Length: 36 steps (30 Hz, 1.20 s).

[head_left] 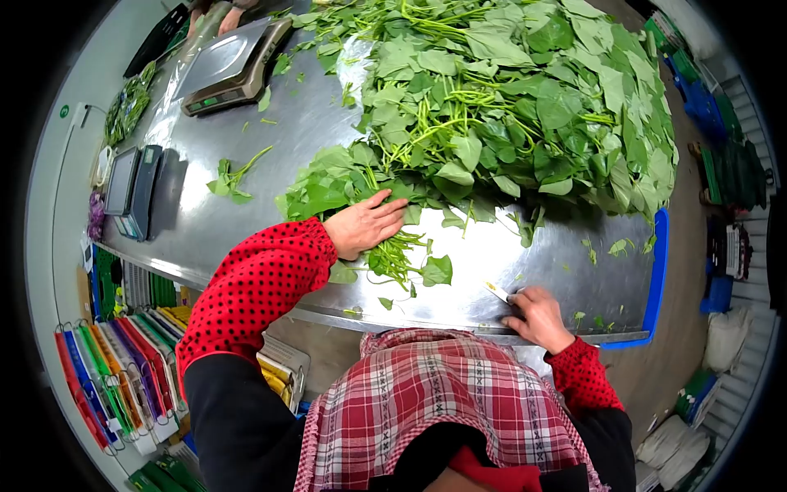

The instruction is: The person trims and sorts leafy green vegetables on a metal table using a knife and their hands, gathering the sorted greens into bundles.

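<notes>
My left hand [367, 225] lies with fingers stretched over a bunch of leafy greens [324, 184] on the metal table. The bunch's leaves point to the upper left, and its stems [392, 258] stick out below my hand toward the table's front edge. Near that edge, my right hand [537, 317] is closed around a small knife [497, 292], with its pale, narrow end pointing up and left. Much of the knife is hidden in my fingers. Behind my left hand rises a large heap of the same greens [508, 107].
A weighing scale [238, 70] stands at the back left, with a display unit [135, 193] nearer me. A loose sprig [238, 174] lies between them and the heap. Another person's hands [230, 20] show at the top left. Blue edging [658, 279] borders the table's right end.
</notes>
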Tool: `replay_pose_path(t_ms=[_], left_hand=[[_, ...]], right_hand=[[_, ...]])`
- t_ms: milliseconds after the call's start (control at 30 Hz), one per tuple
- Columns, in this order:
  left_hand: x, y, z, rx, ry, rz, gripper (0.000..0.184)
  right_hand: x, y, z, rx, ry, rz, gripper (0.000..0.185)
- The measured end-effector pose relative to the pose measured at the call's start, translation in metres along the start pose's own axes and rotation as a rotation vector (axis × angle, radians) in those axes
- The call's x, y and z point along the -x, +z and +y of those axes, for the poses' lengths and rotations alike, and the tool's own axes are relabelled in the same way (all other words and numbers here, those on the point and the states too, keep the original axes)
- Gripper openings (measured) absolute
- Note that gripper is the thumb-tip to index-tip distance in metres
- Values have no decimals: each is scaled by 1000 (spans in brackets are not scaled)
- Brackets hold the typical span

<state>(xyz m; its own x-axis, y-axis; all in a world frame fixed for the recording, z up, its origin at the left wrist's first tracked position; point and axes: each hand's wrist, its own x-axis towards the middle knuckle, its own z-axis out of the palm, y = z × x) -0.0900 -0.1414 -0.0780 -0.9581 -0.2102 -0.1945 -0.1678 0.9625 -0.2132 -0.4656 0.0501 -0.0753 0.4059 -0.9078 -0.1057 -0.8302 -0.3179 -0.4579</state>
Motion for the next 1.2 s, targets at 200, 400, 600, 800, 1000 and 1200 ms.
replay_pose_path(t_ms=[200,400,600,800,1000,1200], left_hand=[[2,13,12,370,-377,82,49],[0,15,49,417,-957,74,43],[0,18,63,347,-944,155,54],[-10,27,58,354,-1056,2,38],[-10,28,60,363,-1013,-34,37],[-17,35,63,195,-1030,3,28]], right_hand=[[24,27,11,41,124,-4,33],[-5,20,-24,-174,200,234,29],[-99,61,-89,-439,238,362,29],[-141,103,-118,-372,145,237,24],[-150,106,-108,-337,207,65,27],[-203,115,-92,-290,204,-112,34]])
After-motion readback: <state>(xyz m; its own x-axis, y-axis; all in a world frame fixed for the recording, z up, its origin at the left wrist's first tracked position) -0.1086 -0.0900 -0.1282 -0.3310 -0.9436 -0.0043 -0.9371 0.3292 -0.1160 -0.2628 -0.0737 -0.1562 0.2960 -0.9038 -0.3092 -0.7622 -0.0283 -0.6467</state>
